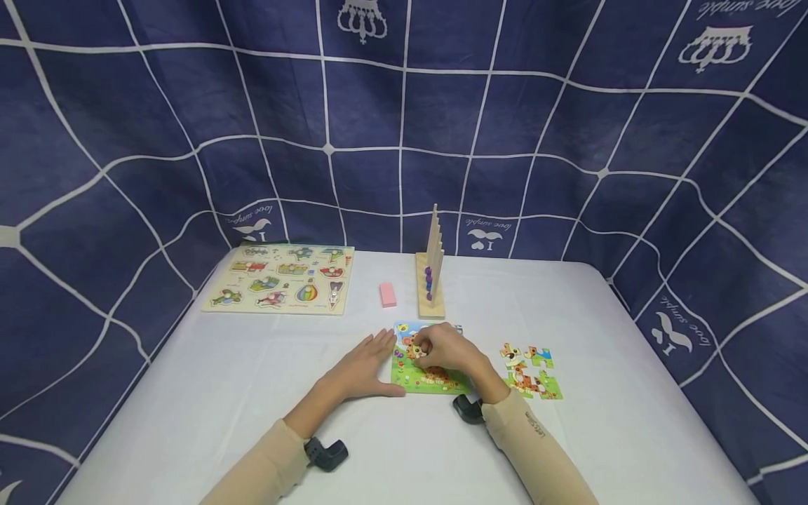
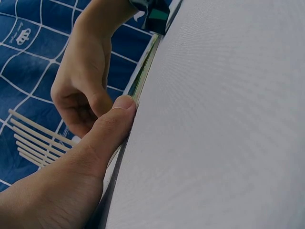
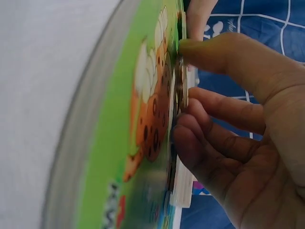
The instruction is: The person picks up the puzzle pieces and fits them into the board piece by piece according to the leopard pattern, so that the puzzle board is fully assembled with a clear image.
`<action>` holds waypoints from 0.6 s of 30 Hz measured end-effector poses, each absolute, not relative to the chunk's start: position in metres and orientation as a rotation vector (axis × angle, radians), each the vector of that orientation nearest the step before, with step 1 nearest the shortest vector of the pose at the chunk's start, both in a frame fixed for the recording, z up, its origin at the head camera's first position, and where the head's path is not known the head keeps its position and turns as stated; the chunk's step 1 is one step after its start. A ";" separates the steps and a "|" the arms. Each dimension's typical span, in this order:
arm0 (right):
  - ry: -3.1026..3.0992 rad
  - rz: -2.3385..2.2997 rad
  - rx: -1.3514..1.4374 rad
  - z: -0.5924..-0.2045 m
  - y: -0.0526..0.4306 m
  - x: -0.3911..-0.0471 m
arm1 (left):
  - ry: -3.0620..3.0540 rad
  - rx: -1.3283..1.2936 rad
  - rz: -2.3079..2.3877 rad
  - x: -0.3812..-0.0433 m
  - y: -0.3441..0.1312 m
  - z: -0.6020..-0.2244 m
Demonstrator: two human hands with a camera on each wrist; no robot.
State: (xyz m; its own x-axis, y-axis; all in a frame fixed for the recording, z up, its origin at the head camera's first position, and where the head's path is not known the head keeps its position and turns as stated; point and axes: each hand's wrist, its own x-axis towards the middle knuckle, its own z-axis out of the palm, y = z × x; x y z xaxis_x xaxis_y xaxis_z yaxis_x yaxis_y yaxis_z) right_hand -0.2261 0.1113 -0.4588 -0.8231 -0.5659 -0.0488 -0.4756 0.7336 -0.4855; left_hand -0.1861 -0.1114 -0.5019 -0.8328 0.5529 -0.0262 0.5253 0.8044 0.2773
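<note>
A jigsaw puzzle board (image 1: pixel 413 384) with a cartoon animal on green grass lies flat before the person. The left hand (image 1: pixel 362 368) rests along its left side, fingers extended, thumb at the near left corner. In the left wrist view, that thumb (image 2: pixel 116 119) presses against the board's edge. Over the board's middle, the right hand (image 1: pixel 451 349) pinches a puzzle piece. The right wrist view has this piece (image 3: pixel 185 83) edge-on between thumb and fingertips, close over the board; its picture is hidden. Several joined puzzle pieces (image 1: pixel 524 379) lie to the right of the board.
Behind the board stands a wooden peg rack (image 1: pixel 431 308) with a few purple and blue beads. A small pink block (image 1: pixel 388 294) lies left of it. A wooden picture puzzle (image 1: pixel 297 298) occupies the table's back left. A blue checked cloth (image 1: pixel 366 175) hangs behind.
</note>
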 end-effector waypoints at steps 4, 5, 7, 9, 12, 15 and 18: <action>2.747 -0.676 -0.804 -0.458 0.110 -0.225 | 2.876 0.860 0.412 -0.186 -0.111 -0.501; 2.748 -0.674 -0.794 -0.458 0.110 -0.225 | 2.874 0.854 0.412 -0.186 -0.111 -0.501; 2.745 -0.674 -0.766 -0.457 0.109 -0.225 | 2.872 0.842 0.406 -0.187 -0.111 -0.501; 2.741 -0.681 -0.759 -0.457 0.109 -0.224 | 2.869 0.830 0.408 -0.187 -0.112 -0.501; 2.729 -0.699 -0.753 -0.457 0.110 -0.225 | 2.865 0.817 0.407 -0.187 -0.112 -0.501; 2.717 -0.716 -0.758 -0.456 0.111 -0.225 | 2.860 0.814 0.412 -0.187 -0.111 -0.501; 2.710 -0.714 -0.766 -0.456 0.111 -0.225 | 2.858 0.810 0.411 -0.187 -0.111 -0.501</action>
